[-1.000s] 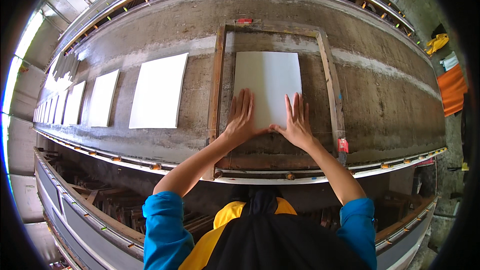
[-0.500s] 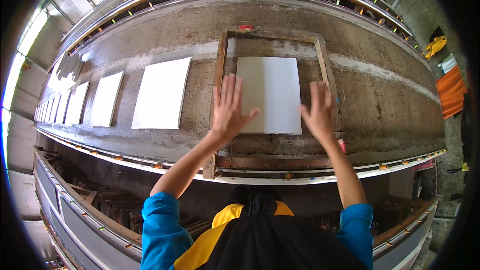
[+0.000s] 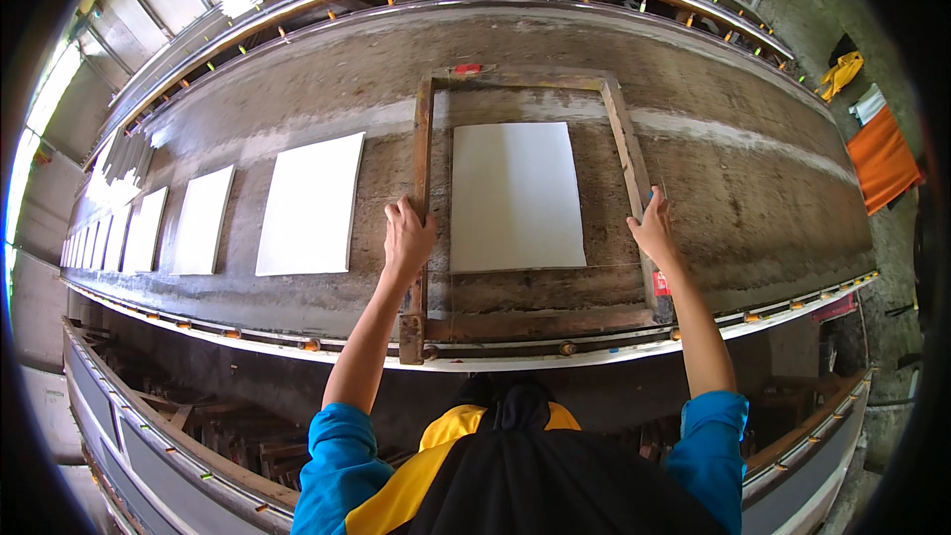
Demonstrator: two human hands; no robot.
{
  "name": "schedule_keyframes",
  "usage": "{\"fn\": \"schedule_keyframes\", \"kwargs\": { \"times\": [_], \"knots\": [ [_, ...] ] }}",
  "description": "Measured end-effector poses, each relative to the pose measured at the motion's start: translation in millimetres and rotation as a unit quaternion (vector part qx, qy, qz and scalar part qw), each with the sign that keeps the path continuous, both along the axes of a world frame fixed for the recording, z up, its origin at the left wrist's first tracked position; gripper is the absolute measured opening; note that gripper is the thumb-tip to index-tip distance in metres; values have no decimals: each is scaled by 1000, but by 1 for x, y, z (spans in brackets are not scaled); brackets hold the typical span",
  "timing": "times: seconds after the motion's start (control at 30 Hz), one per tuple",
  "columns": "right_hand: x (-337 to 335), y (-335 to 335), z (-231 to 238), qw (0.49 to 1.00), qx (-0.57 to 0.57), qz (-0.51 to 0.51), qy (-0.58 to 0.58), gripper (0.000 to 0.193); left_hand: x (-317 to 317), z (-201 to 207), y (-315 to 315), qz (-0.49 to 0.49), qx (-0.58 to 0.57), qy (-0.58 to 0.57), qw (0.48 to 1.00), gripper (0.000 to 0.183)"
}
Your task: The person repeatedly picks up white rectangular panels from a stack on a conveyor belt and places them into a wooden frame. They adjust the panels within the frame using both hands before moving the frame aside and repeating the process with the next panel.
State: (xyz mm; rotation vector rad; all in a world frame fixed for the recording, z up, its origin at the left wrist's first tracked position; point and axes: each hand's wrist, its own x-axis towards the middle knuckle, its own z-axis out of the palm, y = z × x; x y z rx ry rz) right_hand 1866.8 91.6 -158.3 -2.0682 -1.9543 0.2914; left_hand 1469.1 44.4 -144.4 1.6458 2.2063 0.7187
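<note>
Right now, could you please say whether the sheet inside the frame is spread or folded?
It looks spread flat: the white sheet shows four corners inside the wooden frame, with no crease visible.

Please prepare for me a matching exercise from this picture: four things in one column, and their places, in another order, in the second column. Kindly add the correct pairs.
Things:
1. left hand
2. orange cloth
3. white sheet between the hands
4. right hand

Places:
A. inside the wooden frame
B. at the frame's right bar
C. at the frame's left bar
D. beyond the right end of the table

Pairs: 1-C, 2-D, 3-A, 4-B
</note>
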Motion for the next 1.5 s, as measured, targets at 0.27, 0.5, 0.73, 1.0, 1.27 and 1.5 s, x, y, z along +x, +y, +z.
{"fn": "schedule_keyframes", "kwargs": {
  "times": [0.27,0.5,0.73,1.0,1.27,1.5],
  "knots": [
    [-8,6,11,993,-94,-57,50,80,-6,-9,5,-15,41,-45,998,51],
    [0,23,84,990,-105,-50,83,83,-14,42,24,-40,42,-61,996,46],
    [43,50,194,999,39,-26,22,79,27,143,41,-49,139,-88,985,47],
    [171,46,171,994,97,-5,48,72,163,137,28,-31,202,-108,973,51],
    [324,51,121,993,89,-6,81,76,310,104,50,-38,159,-115,980,53],
    [376,53,80,993,40,5,110,74,358,80,48,-37,116,-100,988,55]
  ]
}}
